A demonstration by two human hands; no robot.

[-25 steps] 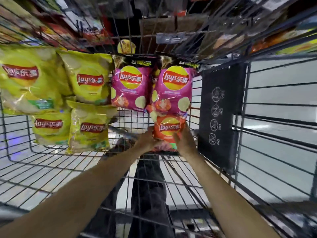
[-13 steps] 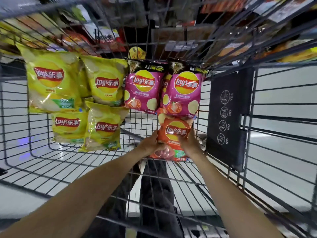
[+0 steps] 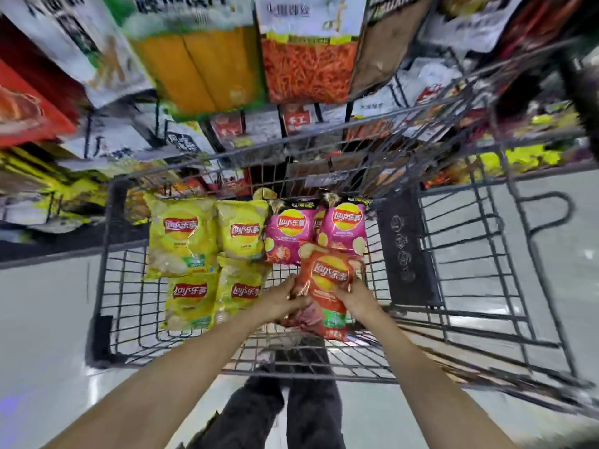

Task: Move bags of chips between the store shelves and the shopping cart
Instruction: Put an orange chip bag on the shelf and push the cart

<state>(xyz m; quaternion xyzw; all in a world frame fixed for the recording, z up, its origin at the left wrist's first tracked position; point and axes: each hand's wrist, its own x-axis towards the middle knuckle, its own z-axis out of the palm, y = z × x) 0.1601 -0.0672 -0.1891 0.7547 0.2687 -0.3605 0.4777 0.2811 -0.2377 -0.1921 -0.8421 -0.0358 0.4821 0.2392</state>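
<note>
**cartwatcher:** So both hands are on the crinkly orange-red foil bag of Lay's chips [image 3: 327, 286], down in the dark grey wire shopping cart [image 3: 107, 286]. The left hand [image 3: 285, 298] has its fingers curled round the bag's left edge, the right hand [image 3: 356, 298] pinches the right edge. My guess is two hands because the bag is puffy and slippery, and holding it by the sides keeps the label facing up like the others.

**aisle9:** Where's it sitting exactly?

**cartwatcher:** Near side of the basket, right half, its top edge overlapping the bottom of the two pink Lay's bags [image 3: 343, 228]. Looks like colours are being grouped: four yellow Lay's bags [image 3: 181, 238] lie flat in a block on the left, pink at the far end, orange-red in front of pink. There seems to be something reddish under it too, maybe another bag, can't tell.

**aisle9:** Going in or coming out?

**cartwatcher:** Can't say from this. Either way, the pink bags are touching it, so dragging it could shift them.

**aisle9:** Anything in the way?

**cartwatcher:** The black folded child-seat flap [image 3: 405, 247] stands just beside on the right, and the cart's front wall is between the hands and the blurry store shelves of snack packets [image 3: 291, 59] beyond. It'd have to be lifted over that rim.
</note>
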